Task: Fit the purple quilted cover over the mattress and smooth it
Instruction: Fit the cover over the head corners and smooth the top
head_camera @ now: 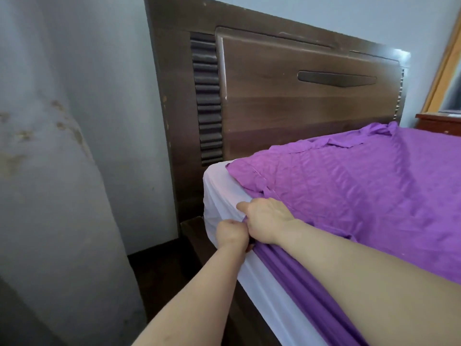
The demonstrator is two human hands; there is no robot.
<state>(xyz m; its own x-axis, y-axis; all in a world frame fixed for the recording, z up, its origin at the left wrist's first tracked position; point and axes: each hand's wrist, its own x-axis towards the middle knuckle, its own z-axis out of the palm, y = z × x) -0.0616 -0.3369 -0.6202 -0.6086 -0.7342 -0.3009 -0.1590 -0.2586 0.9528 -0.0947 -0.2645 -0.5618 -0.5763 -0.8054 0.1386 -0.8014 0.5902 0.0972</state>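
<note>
The purple quilted cover lies wrinkled over the top of the white mattress, whose near head corner is bare. Its purple skirt edge hangs bunched along the mattress side. My left hand is closed in a fist on the skirt edge at the side of the mattress. My right hand lies just above it on the mattress edge, fingers curled into the same fabric, thumb pointing toward the corner. Both hands touch each other. The far head corner of the cover is rumpled and folded back.
A dark wooden headboard stands behind the mattress. A pale curtain hangs at the left, with a narrow dark floor gap between it and the bed. A wooden side table and a yellow frame are at the far right.
</note>
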